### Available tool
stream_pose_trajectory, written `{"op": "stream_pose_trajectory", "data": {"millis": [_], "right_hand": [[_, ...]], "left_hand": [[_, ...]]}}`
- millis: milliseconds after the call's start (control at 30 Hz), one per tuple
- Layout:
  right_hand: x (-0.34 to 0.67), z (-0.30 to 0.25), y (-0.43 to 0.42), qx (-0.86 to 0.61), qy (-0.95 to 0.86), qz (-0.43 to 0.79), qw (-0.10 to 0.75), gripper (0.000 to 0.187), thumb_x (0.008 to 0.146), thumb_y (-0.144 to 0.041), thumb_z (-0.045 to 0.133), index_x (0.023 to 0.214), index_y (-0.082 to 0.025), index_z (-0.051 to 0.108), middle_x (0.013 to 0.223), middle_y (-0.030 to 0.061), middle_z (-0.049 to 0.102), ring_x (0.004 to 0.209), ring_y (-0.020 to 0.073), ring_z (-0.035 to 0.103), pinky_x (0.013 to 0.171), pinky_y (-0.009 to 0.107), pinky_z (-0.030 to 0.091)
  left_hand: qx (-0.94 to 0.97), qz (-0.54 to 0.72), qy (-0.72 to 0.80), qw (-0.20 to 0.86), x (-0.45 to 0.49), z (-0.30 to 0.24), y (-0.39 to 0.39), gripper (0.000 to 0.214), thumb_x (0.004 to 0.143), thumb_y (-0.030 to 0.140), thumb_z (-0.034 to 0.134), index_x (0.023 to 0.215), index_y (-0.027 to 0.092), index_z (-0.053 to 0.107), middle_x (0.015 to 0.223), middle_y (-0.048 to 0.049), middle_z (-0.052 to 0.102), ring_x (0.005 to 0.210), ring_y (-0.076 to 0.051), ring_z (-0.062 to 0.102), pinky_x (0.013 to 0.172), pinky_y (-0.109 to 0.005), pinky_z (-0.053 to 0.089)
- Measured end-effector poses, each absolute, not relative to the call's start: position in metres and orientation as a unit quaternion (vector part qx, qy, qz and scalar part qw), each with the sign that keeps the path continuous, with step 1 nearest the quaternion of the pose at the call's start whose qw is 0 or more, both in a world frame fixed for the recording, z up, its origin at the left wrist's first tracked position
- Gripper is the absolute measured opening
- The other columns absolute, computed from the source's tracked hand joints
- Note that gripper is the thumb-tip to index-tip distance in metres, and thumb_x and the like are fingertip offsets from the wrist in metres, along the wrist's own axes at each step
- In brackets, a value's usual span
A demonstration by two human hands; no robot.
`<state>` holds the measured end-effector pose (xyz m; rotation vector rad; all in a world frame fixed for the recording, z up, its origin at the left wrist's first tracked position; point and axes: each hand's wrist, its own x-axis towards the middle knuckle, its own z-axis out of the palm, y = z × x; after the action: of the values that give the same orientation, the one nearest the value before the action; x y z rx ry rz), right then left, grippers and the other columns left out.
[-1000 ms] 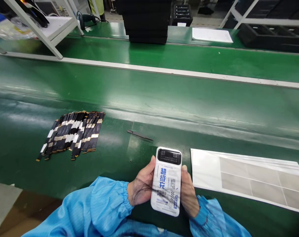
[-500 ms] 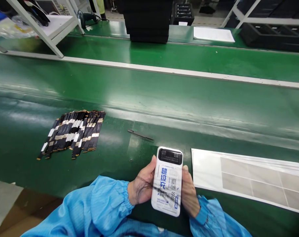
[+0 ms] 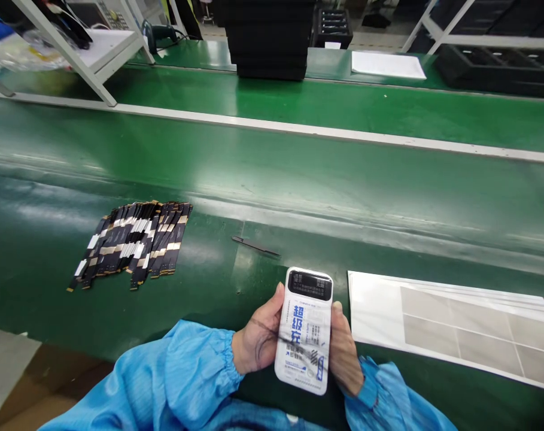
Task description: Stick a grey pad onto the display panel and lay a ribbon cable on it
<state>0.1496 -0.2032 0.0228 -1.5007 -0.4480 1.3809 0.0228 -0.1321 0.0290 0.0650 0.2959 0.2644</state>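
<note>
A white power bank (image 3: 305,332) with blue print and a dark display window at its top is held upright between both hands near the front edge of the green bench. My left hand (image 3: 257,341) grips its left side, thumb along the edge. My right hand (image 3: 346,353) clasps the right side from behind. Both arms are in blue sleeves. A thin dark strand crosses my left hand and the lower face of the power bank.
A fanned pile of several black flex cables (image 3: 132,242) lies to the left. A thin dark strip (image 3: 255,245) lies just beyond the hands. White sheets of stickers (image 3: 451,326) lie at the right. A stack of black trays (image 3: 272,39) and white paper (image 3: 386,64) sit beyond the belt.
</note>
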Motion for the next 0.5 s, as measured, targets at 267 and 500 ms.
{"op": "stream_pose_trajectory", "data": {"millis": [267,500], "right_hand": [[0.1492,0.0202,-0.2032,-0.622,-0.190,0.562,0.511,0.071,0.081,-0.079,0.045,0.061,-0.015,0.069,0.056,0.0080,0.059,0.050,0.0187,0.053,0.044,0.028,0.041],[0.1479,0.0193,-0.2038,-0.621,-0.172,0.557,0.523,0.068,0.080,-0.077,0.048,0.060,-0.016,0.068,0.054,0.0073,0.058,0.052,0.0198,0.056,0.043,0.027,0.041]], "left_hand": [[0.029,0.125,0.156,0.979,0.0218,0.0270,-0.1325,0.078,0.082,0.070,0.059,0.131,0.008,0.059,0.136,-0.0160,0.055,0.139,-0.038,0.032,0.118,-0.052,0.023],[0.020,0.120,0.173,0.978,0.0213,0.0255,-0.1334,0.079,0.078,0.069,0.063,0.128,0.009,0.061,0.132,-0.0156,0.058,0.138,-0.040,0.033,0.116,-0.054,0.025]]}}
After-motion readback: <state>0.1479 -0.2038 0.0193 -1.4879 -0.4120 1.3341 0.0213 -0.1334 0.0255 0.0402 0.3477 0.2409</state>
